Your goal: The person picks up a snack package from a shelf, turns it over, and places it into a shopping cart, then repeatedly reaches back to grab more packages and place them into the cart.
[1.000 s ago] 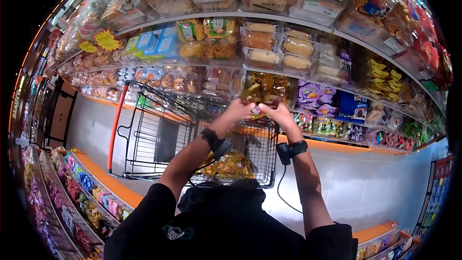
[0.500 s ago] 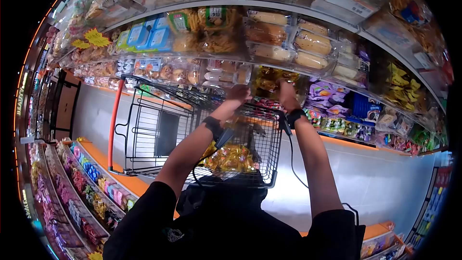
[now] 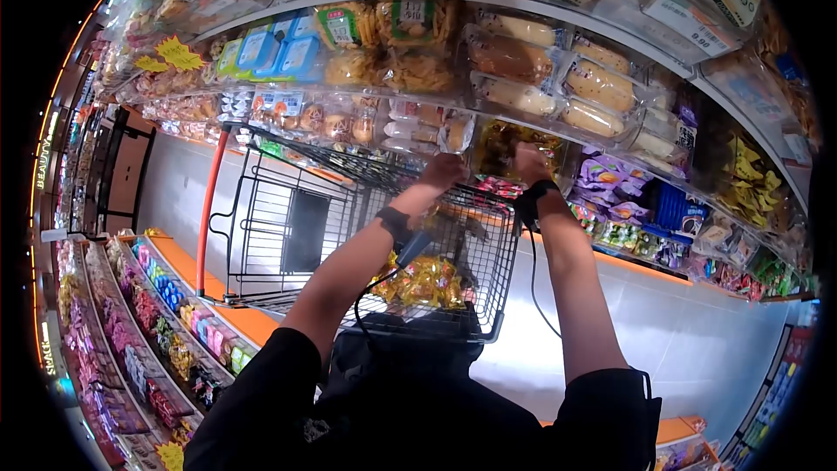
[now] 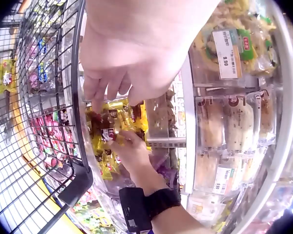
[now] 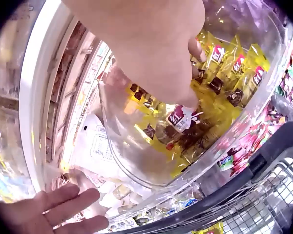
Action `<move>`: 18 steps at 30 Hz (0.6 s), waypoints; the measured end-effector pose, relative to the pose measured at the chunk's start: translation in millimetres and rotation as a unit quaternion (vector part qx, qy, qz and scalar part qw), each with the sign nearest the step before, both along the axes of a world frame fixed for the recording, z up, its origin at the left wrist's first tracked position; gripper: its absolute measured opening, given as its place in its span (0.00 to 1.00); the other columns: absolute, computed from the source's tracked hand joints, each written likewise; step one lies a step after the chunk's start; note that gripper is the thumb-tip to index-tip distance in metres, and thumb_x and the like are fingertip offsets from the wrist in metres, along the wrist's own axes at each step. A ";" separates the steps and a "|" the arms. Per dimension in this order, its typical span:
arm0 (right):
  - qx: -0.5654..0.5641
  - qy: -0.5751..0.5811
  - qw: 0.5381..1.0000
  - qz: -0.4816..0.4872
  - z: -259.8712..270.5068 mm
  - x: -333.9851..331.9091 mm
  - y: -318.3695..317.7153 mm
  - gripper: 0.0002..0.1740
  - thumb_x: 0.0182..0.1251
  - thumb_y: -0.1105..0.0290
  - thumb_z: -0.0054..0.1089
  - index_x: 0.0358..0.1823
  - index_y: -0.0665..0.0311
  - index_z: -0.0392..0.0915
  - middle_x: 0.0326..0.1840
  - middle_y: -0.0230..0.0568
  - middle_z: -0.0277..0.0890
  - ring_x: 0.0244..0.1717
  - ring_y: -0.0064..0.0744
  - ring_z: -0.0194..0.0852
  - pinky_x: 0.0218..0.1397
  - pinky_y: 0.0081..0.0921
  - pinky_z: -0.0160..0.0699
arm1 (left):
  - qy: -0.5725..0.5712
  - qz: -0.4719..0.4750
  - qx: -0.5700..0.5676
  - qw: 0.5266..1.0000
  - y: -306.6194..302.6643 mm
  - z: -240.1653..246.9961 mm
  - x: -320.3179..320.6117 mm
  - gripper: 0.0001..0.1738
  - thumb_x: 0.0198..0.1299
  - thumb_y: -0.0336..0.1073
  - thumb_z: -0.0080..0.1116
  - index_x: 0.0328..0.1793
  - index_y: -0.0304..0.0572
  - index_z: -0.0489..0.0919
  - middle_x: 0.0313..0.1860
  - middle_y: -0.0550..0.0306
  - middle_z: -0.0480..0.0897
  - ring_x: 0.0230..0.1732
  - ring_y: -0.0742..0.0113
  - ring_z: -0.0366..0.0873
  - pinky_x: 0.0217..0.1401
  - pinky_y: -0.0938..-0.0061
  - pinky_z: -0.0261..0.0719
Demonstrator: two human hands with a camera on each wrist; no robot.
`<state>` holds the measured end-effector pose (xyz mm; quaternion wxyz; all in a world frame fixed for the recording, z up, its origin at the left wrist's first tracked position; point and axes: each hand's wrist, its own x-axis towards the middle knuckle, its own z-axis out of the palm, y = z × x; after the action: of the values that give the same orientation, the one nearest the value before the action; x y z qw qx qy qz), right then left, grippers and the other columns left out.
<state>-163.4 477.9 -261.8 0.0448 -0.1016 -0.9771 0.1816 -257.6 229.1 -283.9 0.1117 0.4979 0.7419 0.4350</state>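
My right hand (image 3: 530,163) reaches into a clear bin (image 5: 278,63) of yellow-wrapped snacks (image 5: 229,73) on the lower shelf. In the right wrist view its thumb touches a small packet (image 5: 178,127) with a red and white label, while a fingertip rests apart among other packets. My left hand (image 3: 445,172) hovers at the bin's left side, above the cart's edge. Its fingers (image 5: 71,207) are loosely extended with nothing in them. More yellow packets (image 3: 423,283) lie in the shopping cart (image 3: 501,283) in front of me.
Packaged bread rolls (image 3: 514,65) sit on the shelf above the bin. Purple packets (image 3: 610,183) fill the bin to the right. The cart's red handle (image 3: 209,218) is at the left. A low display (image 3: 161,331) of goods stands behind on the left.
One second ago both hands were together over the cart's far end with yellow packets. They have since parted; the right hand went into the bin, and the left moved aside, empty.
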 end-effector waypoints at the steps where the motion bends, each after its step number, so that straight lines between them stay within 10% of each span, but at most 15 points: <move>1: -0.018 -0.013 1.000 -0.006 1.4 1.6 -0.9 0.16 0.59 0.67 0.53 0.48 0.63 0.74 0.40 0.56 0.78 0.46 0.57 0.76 0.46 0.49 0.75 | 0.019 -0.003 0.000 1.000 -3.6 -3.5 -1.6 0.06 0.54 0.31 0.61 0.33 0.35 0.77 0.27 0.54 0.79 0.29 0.63 0.79 0.34 0.70 0.78; 7: -0.085 -0.066 0.983 -0.148 6.7 10.8 -0.6 0.20 0.60 0.58 0.56 0.51 0.58 0.76 0.41 0.59 0.79 0.46 0.58 0.77 0.49 0.48 0.77 | -0.162 0.069 -0.005 0.984 -30.1 -39.8 -3.6 0.07 0.59 0.35 0.55 0.38 0.39 0.79 0.36 0.54 0.82 0.38 0.62 0.81 0.39 0.70 0.79; 11: -0.097 -0.121 0.978 -0.140 1.9 12.8 5.4 0.26 0.54 0.50 0.62 0.49 0.60 0.78 0.42 0.60 0.78 0.47 0.58 0.77 0.50 0.46 0.77 | -0.494 0.245 -0.095 0.829 -28.0 67.8 40.7 0.09 0.61 0.35 0.54 0.39 0.36 0.77 0.28 0.56 0.79 0.33 0.69 0.80 0.31 0.75 0.77; 16: -0.093 -0.083 0.983 -0.131 24.9 8.9 -11.4 0.31 0.52 0.44 0.63 0.49 0.61 0.78 0.43 0.59 0.79 0.48 0.54 0.77 0.50 0.43 0.77 | -0.519 0.184 0.056 0.833 -60.7 55.7 52.5 0.08 0.60 0.29 0.53 0.45 0.35 0.76 0.35 0.55 0.80 0.34 0.66 0.79 0.30 0.74 0.77; 18: -0.068 -0.084 0.976 -0.188 -46.0 -16.3 11.2 0.31 0.51 0.44 0.64 0.50 0.57 0.78 0.43 0.54 0.80 0.47 0.52 0.78 0.49 0.42 0.78 | -0.522 0.187 0.078 0.828 -68.6 59.7 55.3 0.10 0.60 0.28 0.52 0.47 0.34 0.75 0.36 0.55 0.80 0.34 0.67 0.79 0.29 0.74 0.76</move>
<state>-179.8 489.1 -307.8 -0.0113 -0.3010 -0.9263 0.2265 -202.3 160.5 -224.3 0.3598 0.0552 0.6152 0.6993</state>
